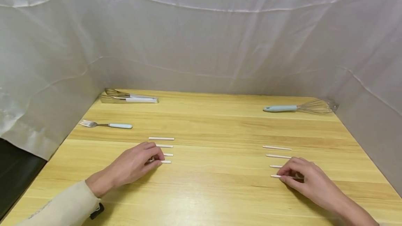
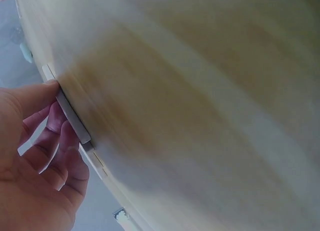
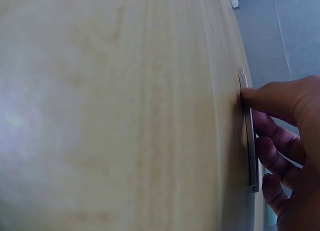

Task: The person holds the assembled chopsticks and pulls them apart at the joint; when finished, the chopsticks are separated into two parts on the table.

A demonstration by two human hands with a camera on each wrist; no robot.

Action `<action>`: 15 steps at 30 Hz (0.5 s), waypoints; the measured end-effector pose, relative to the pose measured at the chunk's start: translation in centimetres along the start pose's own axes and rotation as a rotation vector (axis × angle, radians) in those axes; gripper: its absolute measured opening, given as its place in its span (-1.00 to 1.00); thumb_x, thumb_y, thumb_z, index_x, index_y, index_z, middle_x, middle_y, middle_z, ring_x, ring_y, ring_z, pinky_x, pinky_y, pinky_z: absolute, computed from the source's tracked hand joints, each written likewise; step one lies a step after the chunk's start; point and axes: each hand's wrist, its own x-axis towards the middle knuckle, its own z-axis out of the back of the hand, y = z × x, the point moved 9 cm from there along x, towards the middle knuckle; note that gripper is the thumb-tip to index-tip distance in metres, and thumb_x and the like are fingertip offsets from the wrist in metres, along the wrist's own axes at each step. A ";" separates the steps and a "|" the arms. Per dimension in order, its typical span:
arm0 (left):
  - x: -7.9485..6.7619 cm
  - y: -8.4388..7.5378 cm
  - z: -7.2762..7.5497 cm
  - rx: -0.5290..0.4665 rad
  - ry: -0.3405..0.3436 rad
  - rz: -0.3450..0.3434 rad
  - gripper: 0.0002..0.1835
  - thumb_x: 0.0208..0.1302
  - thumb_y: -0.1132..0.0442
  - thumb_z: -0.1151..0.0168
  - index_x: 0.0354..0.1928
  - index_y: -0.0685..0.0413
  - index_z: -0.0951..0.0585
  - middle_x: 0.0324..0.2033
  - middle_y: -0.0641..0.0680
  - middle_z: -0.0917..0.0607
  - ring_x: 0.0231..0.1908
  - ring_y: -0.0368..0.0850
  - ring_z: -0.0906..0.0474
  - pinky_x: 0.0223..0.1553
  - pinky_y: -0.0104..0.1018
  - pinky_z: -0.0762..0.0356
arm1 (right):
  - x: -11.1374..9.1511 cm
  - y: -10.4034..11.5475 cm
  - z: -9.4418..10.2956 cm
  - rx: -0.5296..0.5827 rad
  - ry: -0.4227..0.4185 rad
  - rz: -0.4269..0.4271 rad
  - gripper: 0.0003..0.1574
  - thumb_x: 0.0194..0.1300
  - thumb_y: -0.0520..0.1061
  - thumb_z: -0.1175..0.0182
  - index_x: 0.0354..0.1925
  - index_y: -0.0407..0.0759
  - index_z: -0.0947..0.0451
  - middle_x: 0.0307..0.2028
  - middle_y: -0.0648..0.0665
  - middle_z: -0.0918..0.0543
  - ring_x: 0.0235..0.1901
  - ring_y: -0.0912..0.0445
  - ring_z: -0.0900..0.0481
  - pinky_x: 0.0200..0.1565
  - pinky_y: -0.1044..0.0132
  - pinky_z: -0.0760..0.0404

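My left hand [image 1: 138, 161] pinches the nearest white stick [image 1: 166, 162] of a row at left, thumb on its near side. In the left wrist view that slim stick [image 2: 74, 116] lies along the fingertips, low at the tabletop. On the right side, my right hand [image 1: 309, 179] pinches another thin white stick [image 1: 275, 176], whose left end narrows. The right wrist view has this stick [image 3: 250, 141] between thumb and fingers. Beyond each hand lie several more parallel sticks, the farthest at left [image 1: 161, 138] and at right [image 1: 277, 147]; the hands partly cover some.
Metal tongs [image 1: 141, 100] with white handles lie at the back left of the wooden table [image 1: 213, 128]. A fork [image 1: 120, 126] with a light blue handle is in front of them. At the back right lies a whisk [image 1: 280, 108]. Grey cloth [image 1: 201, 44] hangs around the table.
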 end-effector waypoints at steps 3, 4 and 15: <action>0.0 0.0 0.0 -0.004 -0.006 -0.001 -0.92 0.51 0.17 -0.43 -0.12 -0.25 -0.73 -0.18 -0.29 -0.66 -0.18 -0.38 -0.57 -0.13 -0.31 -0.67 | 0.0 0.0 0.0 -0.004 -0.002 0.005 -0.54 0.24 -0.24 -0.60 -0.20 0.36 -0.70 -0.26 0.36 -0.64 -0.31 0.43 -0.54 -0.27 0.52 -0.51; 0.0 0.0 0.0 -0.004 -0.006 0.000 -0.92 0.51 0.18 -0.42 -0.12 -0.25 -0.73 -0.19 -0.29 -0.66 -0.18 -0.38 -0.57 -0.13 -0.31 -0.66 | 0.0 0.0 0.1 -0.005 -0.003 0.006 -0.54 0.24 -0.24 -0.60 -0.20 0.36 -0.69 -0.26 0.37 -0.64 -0.31 0.43 -0.54 -0.27 0.52 -0.50; 0.1 0.0 -0.1 -0.006 0.007 0.013 -0.96 0.57 0.09 -0.37 -0.11 -0.19 -0.74 -0.20 -0.30 -0.65 -0.17 -0.39 -0.56 -0.12 -0.33 -0.66 | -0.2 -0.1 0.2 0.009 0.010 -0.029 -0.60 0.30 -0.18 -0.58 -0.16 0.36 -0.70 -0.24 0.34 -0.65 -0.30 0.40 -0.54 -0.28 0.48 -0.50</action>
